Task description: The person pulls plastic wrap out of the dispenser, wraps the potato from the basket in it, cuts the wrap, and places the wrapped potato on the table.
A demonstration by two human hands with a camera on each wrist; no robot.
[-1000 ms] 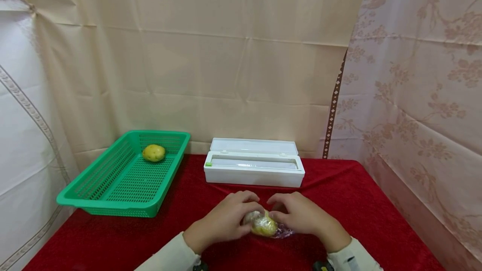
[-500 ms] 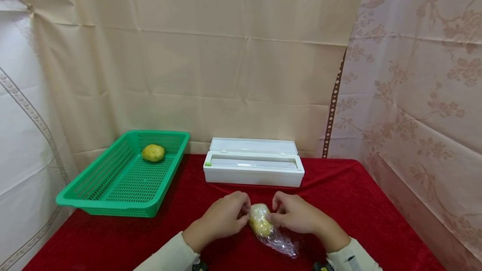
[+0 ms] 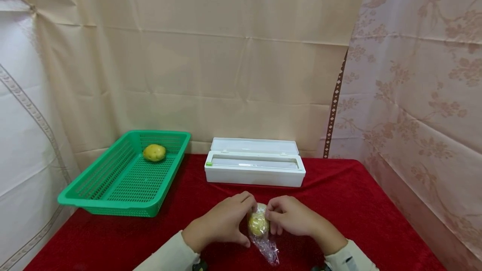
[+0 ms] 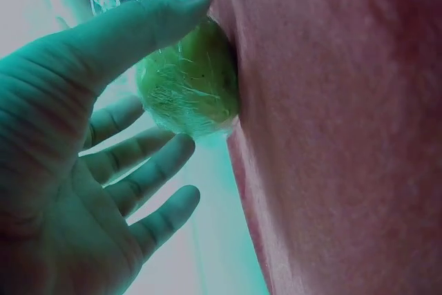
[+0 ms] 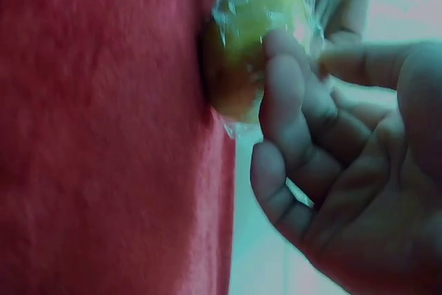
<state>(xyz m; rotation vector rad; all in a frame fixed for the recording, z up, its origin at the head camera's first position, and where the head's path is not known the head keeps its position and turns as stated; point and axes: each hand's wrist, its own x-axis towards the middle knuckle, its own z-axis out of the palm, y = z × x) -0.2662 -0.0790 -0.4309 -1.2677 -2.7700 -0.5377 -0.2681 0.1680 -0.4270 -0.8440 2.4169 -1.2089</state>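
Observation:
A yellow potato [image 3: 258,225] wrapped in clear plastic wrap [image 3: 268,251] rests on the red cloth between my hands, a loose tail of film trailing toward me. My left hand [image 3: 225,220] is spread at its left side, fingertips near the far end; in the left wrist view the fingers [image 4: 162,170] are loosely extended beside the potato [image 4: 193,81]. From the right, my right hand [image 3: 293,216] pinches film against the potato's side between thumb and forefinger. In the right wrist view, its other fingers [image 5: 283,94] curl beside the wrapped potato [image 5: 242,46].
Behind my hands stands a white cling film dispenser [image 3: 256,175], its lid [image 3: 254,145] raised. A green plastic basket [image 3: 162,191] at the left holds another potato [image 3: 154,152]. Red cloth [image 3: 350,204] covers the table; curtains [image 3: 241,53] hang behind and at both sides.
The wrapped potato has turned, its film tail swinging from the right to point toward me. My left fingers have spread from a tighter curl, and my right hand has closed in on the potato.

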